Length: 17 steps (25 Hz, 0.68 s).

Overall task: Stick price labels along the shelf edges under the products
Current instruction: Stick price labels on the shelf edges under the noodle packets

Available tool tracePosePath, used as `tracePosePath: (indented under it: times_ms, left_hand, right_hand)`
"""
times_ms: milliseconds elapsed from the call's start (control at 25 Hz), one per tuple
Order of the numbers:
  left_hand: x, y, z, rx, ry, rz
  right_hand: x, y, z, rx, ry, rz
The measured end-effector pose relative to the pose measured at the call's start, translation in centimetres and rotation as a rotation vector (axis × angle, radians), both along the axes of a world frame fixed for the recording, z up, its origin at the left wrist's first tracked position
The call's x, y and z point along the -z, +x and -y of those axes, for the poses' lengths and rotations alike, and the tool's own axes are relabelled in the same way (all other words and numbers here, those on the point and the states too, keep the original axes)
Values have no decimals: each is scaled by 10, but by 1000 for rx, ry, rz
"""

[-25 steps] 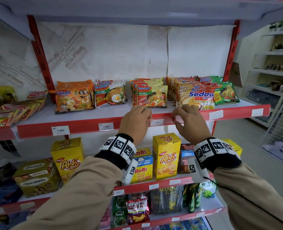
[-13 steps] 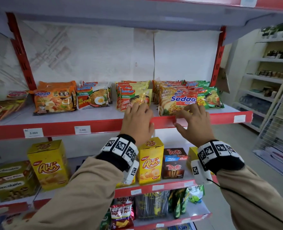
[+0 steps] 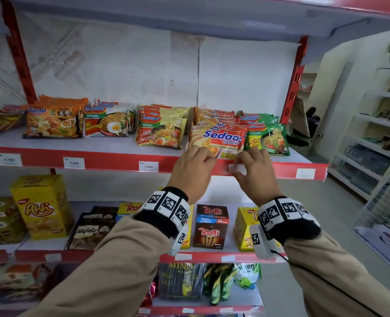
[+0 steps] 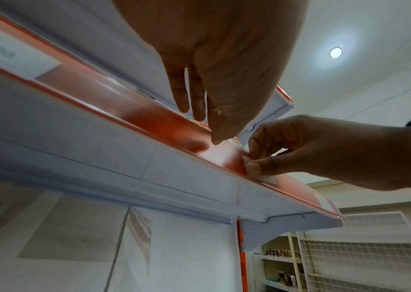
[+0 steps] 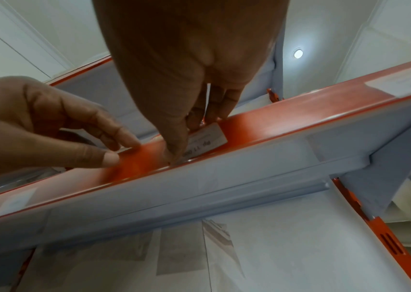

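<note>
A small white price label (image 3: 240, 168) lies against the red shelf edge strip (image 3: 278, 170) under the red Sedaap noodle packs (image 3: 221, 138). My right hand (image 3: 236, 167) pinches this label (image 5: 208, 141) between thumb and fingers on the strip's face. My left hand (image 3: 208, 160) is just to its left, with its thumb (image 4: 216, 138) on the front of the strip (image 4: 134, 110) and its fingers over the top edge. In the left wrist view the right hand (image 4: 252, 164) holds the label's corner.
Printed labels (image 3: 148, 166) (image 3: 74, 162) (image 3: 9, 159) sit on the strip to the left, and another label (image 3: 305, 173) near its right end. Noodle packs (image 3: 159, 131) line the shelf. Snack boxes (image 3: 211, 225) fill the shelf below. A white wire rack (image 3: 381, 202) stands at the right.
Both hands have moved right along the red shelf edge, from under the yellow noodle packs to under the Sedaap packs. The right hand now holds a label against the strip.
</note>
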<state>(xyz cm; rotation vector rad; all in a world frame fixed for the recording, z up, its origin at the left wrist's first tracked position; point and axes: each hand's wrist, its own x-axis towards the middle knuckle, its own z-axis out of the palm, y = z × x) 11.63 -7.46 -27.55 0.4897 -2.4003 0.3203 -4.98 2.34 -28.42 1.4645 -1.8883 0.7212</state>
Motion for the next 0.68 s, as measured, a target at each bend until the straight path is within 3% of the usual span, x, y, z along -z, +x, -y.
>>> tracePosePath:
  times_ms: [160,480,680]
  left_hand:
    - [1,-5,-7,-36,29,-41]
    - [-1,-15,-9,-78,65,-24]
    - [3,-17,-9,-91,54,-10]
  right_hand:
    - [-1,-4,-1,-75,-36,-54]
    - [1,-2,-3,-68,-6,-15]
    - [2,-1,-6,-69,-18,-93]
